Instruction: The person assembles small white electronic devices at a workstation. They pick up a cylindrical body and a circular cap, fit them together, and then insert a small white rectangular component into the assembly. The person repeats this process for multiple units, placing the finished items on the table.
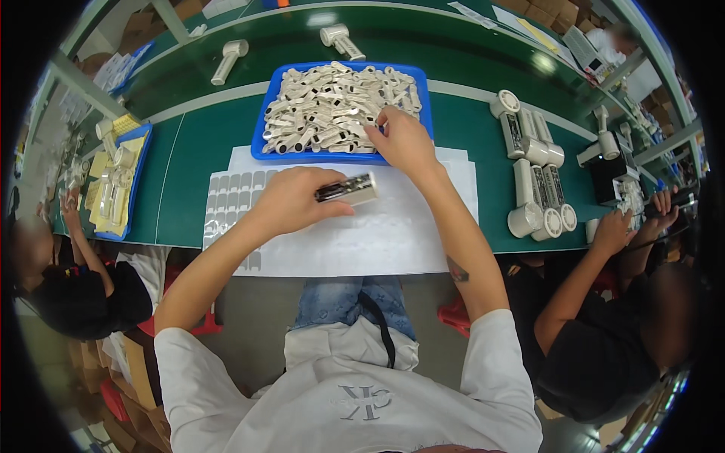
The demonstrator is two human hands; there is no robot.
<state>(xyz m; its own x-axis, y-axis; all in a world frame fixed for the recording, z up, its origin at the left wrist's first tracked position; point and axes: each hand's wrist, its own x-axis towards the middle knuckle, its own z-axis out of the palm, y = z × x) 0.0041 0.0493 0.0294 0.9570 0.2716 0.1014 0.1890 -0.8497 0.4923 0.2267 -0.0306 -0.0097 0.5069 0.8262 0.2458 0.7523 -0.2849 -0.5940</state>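
Note:
My left hand (294,198) holds a white handheld-fan body (362,189) over the white sheet, its dark inner side facing up. That body lies roughly level, its free end pointing right. At the front right of a blue tray (257,142), my right hand (408,143) reaches in with thumb and forefinger curled around a small white plastic part; the fingertips partly hide it. Similar small white parts (332,109) with dark spots fill the tray in a heap. Under my hands lies the white sheet (408,241), with rows of grey stickers (234,198) along its left side.
Several white handheld fans (529,211) stand grouped on the green table to the right. Two more fans (229,62) (342,41) lie behind the tray. At left is another blue tray (138,185) with fans. Co-workers (604,332) (83,287) sit on either side.

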